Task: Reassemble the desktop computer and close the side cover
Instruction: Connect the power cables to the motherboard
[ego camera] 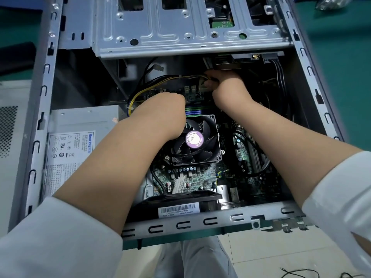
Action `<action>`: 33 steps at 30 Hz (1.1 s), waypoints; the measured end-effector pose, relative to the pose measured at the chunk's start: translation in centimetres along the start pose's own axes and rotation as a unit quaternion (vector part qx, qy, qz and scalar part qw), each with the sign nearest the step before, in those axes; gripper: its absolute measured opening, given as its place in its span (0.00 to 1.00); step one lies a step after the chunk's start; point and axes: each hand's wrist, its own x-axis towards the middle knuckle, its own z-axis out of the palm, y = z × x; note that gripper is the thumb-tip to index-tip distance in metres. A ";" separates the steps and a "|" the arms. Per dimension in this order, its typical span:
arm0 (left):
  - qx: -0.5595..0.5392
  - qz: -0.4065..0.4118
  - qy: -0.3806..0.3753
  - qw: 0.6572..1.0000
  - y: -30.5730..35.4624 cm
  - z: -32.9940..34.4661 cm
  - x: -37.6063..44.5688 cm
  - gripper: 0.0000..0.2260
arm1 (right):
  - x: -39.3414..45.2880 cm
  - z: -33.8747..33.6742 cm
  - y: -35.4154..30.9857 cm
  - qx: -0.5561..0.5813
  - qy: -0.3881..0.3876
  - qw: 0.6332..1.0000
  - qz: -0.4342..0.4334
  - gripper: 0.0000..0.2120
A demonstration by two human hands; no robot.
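We look down into the open case, which lies on its side on the green bench with the side cover off. Our right hand reaches deep inside, under the drive cage, and its fingers pinch the white connector at the end of the yellow and black cable, right at the far edge of the motherboard. Our left hand rests on the board just beyond the fan, beside the same cable; its fingers are curled under and hidden, so we cannot tell whether they grip anything. The power supply sits at the left of the case. A perforated panel lies on the bench left of the case.
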 end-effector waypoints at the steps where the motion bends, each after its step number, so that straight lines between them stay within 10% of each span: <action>1: 0.000 0.000 0.001 1.000 0.0 0.0 0.0 0.14 | -0.1 0.1 -0.1 0.013 0.006 1.000 0.000 0.18; 28: -0.038 0.023 -0.011 0.999 0.7 -0.6 0.2 0.17 | -2.0 0.2 -0.9 -0.048 0.105 0.993 0.020 0.11; 33: -0.076 -0.073 -0.014 0.994 2.3 -0.7 1.1 0.15 | -3.0 -0.3 -1.2 -0.023 0.126 0.991 0.037 0.11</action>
